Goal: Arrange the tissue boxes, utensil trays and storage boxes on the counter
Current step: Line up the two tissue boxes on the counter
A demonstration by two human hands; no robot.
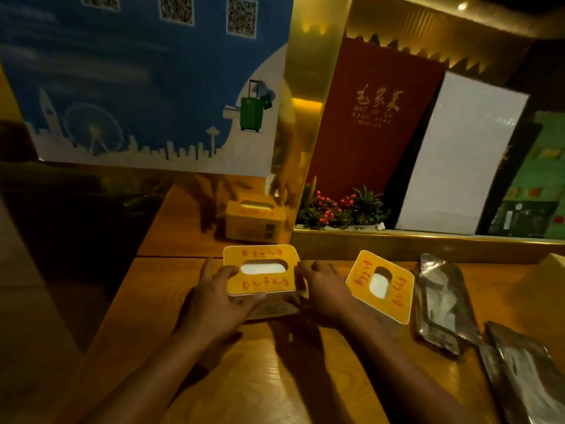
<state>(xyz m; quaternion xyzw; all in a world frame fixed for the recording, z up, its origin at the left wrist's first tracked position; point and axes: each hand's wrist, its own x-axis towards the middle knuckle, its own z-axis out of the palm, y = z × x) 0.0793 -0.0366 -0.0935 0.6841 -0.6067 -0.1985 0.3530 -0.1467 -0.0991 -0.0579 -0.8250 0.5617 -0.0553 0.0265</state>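
A yellow tissue box point(263, 284) with red lettering and an oval slot showing white tissue stands on the wooden counter point(275, 377), close to the shiny back wall. My left hand point(218, 301) grips its left side and front edge. On the box's right side rests my right hand point(324, 290), fingers against it. A second yellow tissue box point(394, 293) stands just right of my right hand, turned at an angle. Two silvery wrapped utensil packs point(443, 304) point(526, 371) lie at the right.
A mirror-like gold panel point(244, 203) behind the counter reflects the held box and a hand. Behind a gold ledge stand a plant with red berries point(336, 209), a red menu point(367, 117) and a white board point(458, 154). A blue poster point(137, 81) hangs at the upper left.
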